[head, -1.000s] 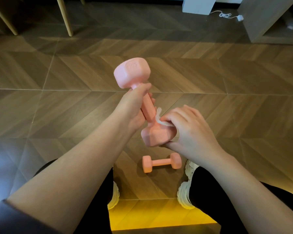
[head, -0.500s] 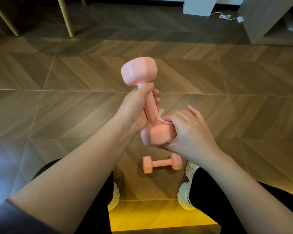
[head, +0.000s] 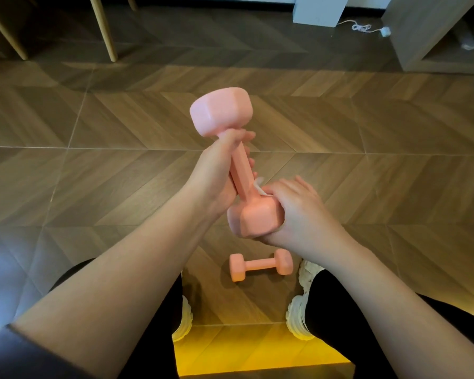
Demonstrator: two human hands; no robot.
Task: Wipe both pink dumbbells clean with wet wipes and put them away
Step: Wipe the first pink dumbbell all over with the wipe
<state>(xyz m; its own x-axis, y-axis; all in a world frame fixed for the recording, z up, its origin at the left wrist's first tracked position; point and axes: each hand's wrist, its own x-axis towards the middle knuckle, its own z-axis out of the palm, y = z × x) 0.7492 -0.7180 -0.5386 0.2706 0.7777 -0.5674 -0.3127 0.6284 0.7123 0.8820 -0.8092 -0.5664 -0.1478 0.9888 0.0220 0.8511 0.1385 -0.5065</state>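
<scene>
Pink dumbbell is up in the air in front of me, tilted: one head high and away, the other low and toward me. Left hand is wrapped round the handle, fingers curled over it just under the upper head. Right hand cups the lower head from its right side, fingers bent over the top, pinning the wet wipe against the spot where handle meets head.

Hidden or hard to see:
- Only a small white corner of the wipe shows; the rest is under my right hand.
- Right side of the lower head is covered by my palm.
- Can't read any marking on either head.

Second dumbbell lies flat on the floor between my shoes, just beside the right shoe. Nothing touches it.

The floor is brown wood-look chevron tile, with a yellow glow at the bottom edge between my legs. Light wooden furniture legs stand top left. Top centre is a white block with a white cable beside it. A wooden unit is top right. All of these are cropped by the frame.
</scene>
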